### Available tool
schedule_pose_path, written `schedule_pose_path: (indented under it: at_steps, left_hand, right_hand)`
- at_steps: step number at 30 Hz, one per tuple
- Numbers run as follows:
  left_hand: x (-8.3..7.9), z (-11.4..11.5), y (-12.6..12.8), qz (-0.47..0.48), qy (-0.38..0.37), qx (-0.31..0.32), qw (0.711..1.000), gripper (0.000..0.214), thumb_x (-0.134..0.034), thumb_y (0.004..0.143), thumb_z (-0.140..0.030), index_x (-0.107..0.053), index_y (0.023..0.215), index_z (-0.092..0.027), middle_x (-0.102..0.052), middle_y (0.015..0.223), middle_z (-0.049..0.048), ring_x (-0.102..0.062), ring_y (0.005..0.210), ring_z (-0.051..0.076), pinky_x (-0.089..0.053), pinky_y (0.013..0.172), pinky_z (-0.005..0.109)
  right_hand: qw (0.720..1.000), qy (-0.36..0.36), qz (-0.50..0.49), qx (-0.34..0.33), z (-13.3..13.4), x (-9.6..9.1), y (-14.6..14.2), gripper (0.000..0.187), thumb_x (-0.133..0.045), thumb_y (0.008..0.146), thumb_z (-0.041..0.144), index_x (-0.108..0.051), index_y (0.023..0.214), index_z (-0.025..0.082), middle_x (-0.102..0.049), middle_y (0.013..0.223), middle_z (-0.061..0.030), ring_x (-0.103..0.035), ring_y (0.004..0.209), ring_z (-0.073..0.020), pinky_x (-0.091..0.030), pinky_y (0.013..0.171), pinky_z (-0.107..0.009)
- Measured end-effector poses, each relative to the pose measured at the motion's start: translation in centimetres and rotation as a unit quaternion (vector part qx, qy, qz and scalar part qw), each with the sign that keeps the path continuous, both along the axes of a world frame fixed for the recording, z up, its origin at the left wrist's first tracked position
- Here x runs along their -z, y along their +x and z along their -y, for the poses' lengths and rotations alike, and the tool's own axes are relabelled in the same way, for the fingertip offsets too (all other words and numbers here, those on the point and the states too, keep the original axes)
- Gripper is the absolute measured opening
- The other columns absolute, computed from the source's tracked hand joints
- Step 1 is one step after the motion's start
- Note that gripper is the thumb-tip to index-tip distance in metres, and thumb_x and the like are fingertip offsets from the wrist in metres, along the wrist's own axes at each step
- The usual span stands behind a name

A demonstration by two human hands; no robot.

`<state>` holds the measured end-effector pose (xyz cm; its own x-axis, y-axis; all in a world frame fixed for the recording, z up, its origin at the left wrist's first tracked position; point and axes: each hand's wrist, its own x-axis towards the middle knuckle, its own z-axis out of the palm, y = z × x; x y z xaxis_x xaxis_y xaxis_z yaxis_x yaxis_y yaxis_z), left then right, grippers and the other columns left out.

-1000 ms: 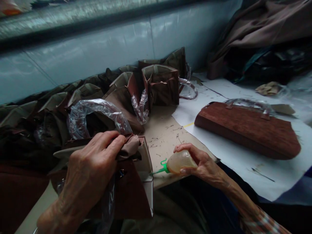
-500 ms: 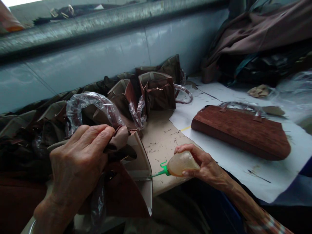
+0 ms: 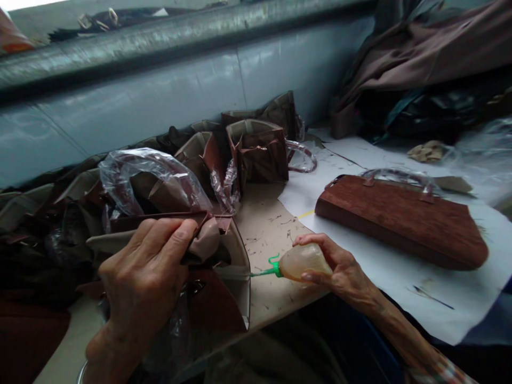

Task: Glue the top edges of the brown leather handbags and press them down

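- Fingers (image 3: 174,248) of left hand (image 3: 142,280): together, clamped on tan flap (image 3: 206,241) at top edge of brown bag (image 3: 216,314).
- Position of brown bag: near edge of table (image 3: 264,234), propped open, lower part partly behind left hand.
- Inside brown bag: cream board panel (image 3: 236,272), upright along one wall.
- Beneath left hand: crumpled plastic sheet (image 3: 168,330), in contact with brown bag.
- Fingers (image 3: 314,240) of right hand (image 3: 344,274): together, curled over glue bottle (image 3: 300,262), thumb on lower side of bottle.
- Glue bottle: translucent, amber contents, tilted nearly level.
- Green nozzle (image 3: 266,273): pointed left, tip just beside inner edge of cream board panel; contact not determinable from this view.
- Right forearm: extended from lower right, plaid cuff (image 3: 444,370) at frame edge.
- Table surface: beige, scattered with thread scraps (image 3: 272,229).
- White paper (image 3: 404,298): spread over right part of table.
- On white paper: suede bag (image 3: 400,221), lying flat, handles wrapped in plastic (image 3: 400,175).
- Behind brown bag: row of open bags (image 3: 258,152), standing against wall panel (image 3: 120,112).
- Upper left of brown bag: plastic-wrapped handle (image 3: 152,181), looped, just above left hand.
- Upper right corner: heap of brown cloth (image 3: 420,58), resting against wall panel.
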<state>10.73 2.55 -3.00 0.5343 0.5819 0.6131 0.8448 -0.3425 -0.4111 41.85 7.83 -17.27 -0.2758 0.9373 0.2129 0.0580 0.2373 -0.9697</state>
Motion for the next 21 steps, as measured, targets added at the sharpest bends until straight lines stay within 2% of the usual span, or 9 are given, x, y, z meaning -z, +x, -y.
schedule_pose_path:
  at_steps: [8, 16, 19, 21]
  left_hand:
    - [0.9, 0.9, -0.3, 0.031, 0.000, -0.001, 1.000, 0.050, -0.055, 0.082, 0.007, -0.060, 0.126, -0.016, -0.071, 0.111, 0.0118, -0.069, 0.098, 0.028, -0.054, 0.080, 0.035]
    - [1.0, 2.8, -0.1, 0.066, -0.023, 0.000, 0.998, 0.045, -0.054, 0.090, 0.003, -0.060, 0.129, -0.019, -0.071, 0.114, 0.0101, -0.070, 0.102, 0.023, -0.055, 0.083, 0.032]
    - [0.9, 3.9, -0.3, 0.070, -0.047, -0.009, 0.996, 0.050, -0.054, 0.088, 0.003, -0.059, 0.132, -0.021, -0.070, 0.118, 0.0105, -0.070, 0.105, 0.025, -0.057, 0.088, 0.034]
    - [0.8, 4.6, -0.6, 0.074, -0.076, -0.016, 0.994, 0.057, -0.053, 0.090, 0.001, -0.055, 0.139, -0.026, -0.069, 0.120, 0.0099, -0.071, 0.106, 0.026, -0.059, 0.089, 0.038]
  right_hand:
    - [0.999, -0.023, -0.010, -0.027, 0.6, 0.5, -0.8, 0.058, -0.091, 0.071, 0.058, -0.066, 0.113, 0.028, -0.070, 0.117, -0.0056, -0.069, 0.100, -0.0268, -0.059, 0.080, -0.034]
    - [1.000, -0.002, 0.018, -0.015, 0.8, 0.6, -0.9, 0.059, -0.089, 0.071, 0.064, -0.067, 0.112, 0.028, -0.072, 0.111, -0.0055, -0.069, 0.105, -0.0295, -0.060, 0.083, -0.036]
    - [0.999, 0.007, 0.026, -0.020, 1.1, 0.6, -0.9, 0.059, -0.089, 0.070, 0.064, -0.068, 0.111, 0.027, -0.072, 0.112, -0.0056, -0.070, 0.103, -0.0286, -0.060, 0.082, -0.035]
    - [0.999, 0.014, 0.024, -0.027, 1.4, 0.6, -0.9, 0.058, -0.089, 0.071, 0.065, -0.069, 0.111, 0.027, -0.071, 0.112, -0.0055, -0.070, 0.101, -0.0272, -0.059, 0.080, -0.034]
